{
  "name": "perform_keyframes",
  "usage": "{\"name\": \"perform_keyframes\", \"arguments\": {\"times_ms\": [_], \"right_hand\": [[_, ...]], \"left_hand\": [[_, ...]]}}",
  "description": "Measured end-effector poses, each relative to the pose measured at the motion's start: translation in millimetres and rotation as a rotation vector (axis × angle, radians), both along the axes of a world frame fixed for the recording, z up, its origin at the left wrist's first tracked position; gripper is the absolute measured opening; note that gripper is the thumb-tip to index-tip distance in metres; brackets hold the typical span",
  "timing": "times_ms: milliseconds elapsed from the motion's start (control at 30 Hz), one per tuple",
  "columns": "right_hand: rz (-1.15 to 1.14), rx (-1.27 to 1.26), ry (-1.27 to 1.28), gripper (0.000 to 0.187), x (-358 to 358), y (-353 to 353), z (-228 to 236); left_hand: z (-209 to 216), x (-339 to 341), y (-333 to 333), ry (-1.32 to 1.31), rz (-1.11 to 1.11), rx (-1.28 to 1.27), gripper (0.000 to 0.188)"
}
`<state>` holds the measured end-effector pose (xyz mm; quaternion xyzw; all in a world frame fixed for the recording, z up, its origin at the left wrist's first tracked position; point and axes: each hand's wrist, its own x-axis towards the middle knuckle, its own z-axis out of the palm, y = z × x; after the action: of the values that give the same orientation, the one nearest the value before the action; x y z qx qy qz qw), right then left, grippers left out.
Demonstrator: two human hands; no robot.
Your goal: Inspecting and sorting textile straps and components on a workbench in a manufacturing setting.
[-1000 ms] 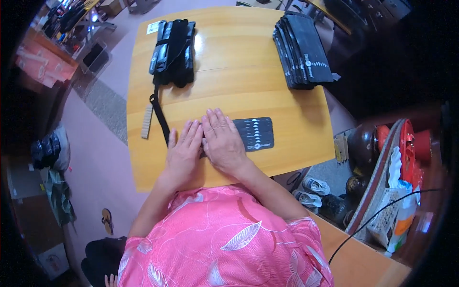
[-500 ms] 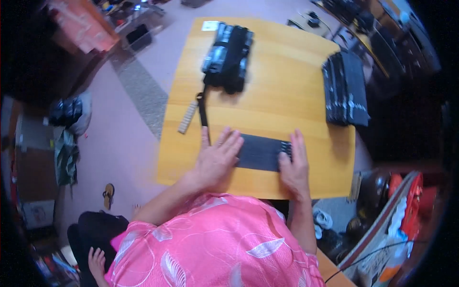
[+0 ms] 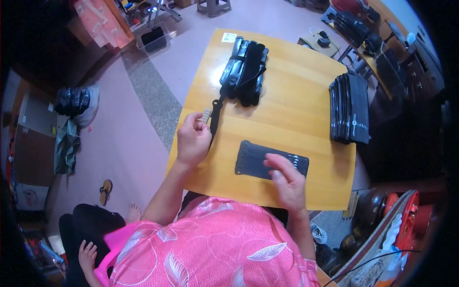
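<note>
A flat, dark rectangular panel (image 3: 256, 160) lies on the yellow wooden table (image 3: 287, 110) near its front edge. Small dots run down its left end, and white marks show toward its right end. Over its right part hovers my right hand (image 3: 289, 186), thumb and fingers apart, holding nothing. My left hand (image 3: 191, 143) is curled in a pinch at a beige ribbed strip (image 3: 206, 115), covering much of it. Whether the strip or something smaller is between those fingertips cannot be made out. Just right of that hand lies a black strap (image 3: 216, 116).
A strapped bundle of black and shiny pieces (image 3: 246, 71) lies at the table's back left. A stack of dark panels (image 3: 349, 107) stands at the right edge. Beside me at lower left is another person's hand (image 3: 87, 256). A sandal (image 3: 105, 192) lies on the floor.
Both hands have come off the dark panel. My left hand has gone up and left to the beige strip and curled; my right hand has lifted slightly. The view has shifted.
</note>
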<state>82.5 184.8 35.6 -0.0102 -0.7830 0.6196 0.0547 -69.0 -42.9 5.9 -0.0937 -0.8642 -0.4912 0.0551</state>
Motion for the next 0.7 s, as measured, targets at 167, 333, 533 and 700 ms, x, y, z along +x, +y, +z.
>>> {"name": "perform_keyframes", "arguments": {"times_ms": [167, 333, 533, 700], "right_hand": [[-0.049, -0.287, -0.245, 0.040, -44, -56, -2], [-0.108, 0.606, 0.661, 0.033, -130, -48, 14], [0.102, 1.011, 0.614, 0.027, -227, -31, -2], [0.354, 1.170, 0.273, 0.043, -245, -35, -10]], "left_hand": [[15, -2, 12, -0.309, -0.039, 0.489, 0.029], [12, -13, 1, -0.559, -0.041, 0.631, 0.028], [-16, -27, -7, -0.154, -0.105, 0.024, 0.016], [-20, -57, 13, 0.308, -0.298, -0.390, 0.017]]}}
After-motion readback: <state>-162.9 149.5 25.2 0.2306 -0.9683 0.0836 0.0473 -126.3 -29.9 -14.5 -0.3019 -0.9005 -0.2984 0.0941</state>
